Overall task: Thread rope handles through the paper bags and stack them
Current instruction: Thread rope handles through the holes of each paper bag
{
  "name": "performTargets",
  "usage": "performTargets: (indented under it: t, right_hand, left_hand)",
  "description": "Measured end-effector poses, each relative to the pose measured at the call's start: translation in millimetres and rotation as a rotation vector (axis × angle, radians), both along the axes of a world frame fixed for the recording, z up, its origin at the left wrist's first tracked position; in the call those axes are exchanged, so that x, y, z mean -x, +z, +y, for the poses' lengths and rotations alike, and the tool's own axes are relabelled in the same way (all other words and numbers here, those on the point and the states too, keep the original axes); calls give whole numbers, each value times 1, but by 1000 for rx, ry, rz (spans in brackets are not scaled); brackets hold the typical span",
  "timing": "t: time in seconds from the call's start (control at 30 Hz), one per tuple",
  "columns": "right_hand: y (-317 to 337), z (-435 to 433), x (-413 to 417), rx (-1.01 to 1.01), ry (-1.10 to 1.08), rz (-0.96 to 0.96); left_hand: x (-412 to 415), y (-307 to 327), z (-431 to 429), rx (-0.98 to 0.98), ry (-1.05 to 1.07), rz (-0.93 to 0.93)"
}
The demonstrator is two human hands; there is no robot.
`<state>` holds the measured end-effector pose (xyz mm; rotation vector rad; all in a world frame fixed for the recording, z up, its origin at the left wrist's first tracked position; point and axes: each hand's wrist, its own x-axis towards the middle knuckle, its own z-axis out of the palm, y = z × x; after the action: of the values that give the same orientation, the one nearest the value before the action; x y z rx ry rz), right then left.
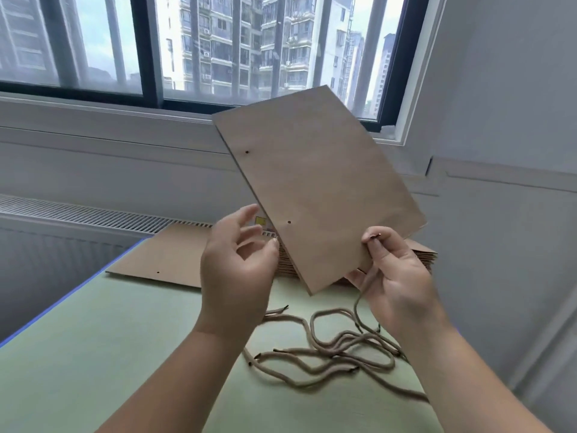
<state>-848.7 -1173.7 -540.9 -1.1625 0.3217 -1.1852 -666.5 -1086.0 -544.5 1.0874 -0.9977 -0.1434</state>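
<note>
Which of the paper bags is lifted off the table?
The raised bag, gripped by the right hand and tilted before the window. The single flat bag and the stack of bags lie on the table.

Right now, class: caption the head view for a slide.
Right hand holds raised paper bag and rope handle; left hand open beside it.

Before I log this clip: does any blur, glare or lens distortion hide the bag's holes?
Head view throughout: window daylight backlights the flat brown paper bag, yet both punched holes read clearly, no glare; left hand slightly motion-blurred at its fingers, right hand sharp; wide-angle lens tilts the black window frame.
</note>
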Motion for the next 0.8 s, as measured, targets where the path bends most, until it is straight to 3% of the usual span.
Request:
performTargets:
  t: [0.13,0.37,0.63,0.8]
  right_hand:
    - [-9,2,-7,50,21,49]
    - [-12,6,-9,129,-90,152]
    - [-15,8,-9,302,-235,272]
    - [-16,8,-9,437,-311,368]
  left_hand:
    - [-1,0,0,-91,-145,99]
    - [-9,5,-2,-85,-31,277]
    - [-21,-1,-9,-135,59,268]
    - [-23,1,-10,-185,-6,295]
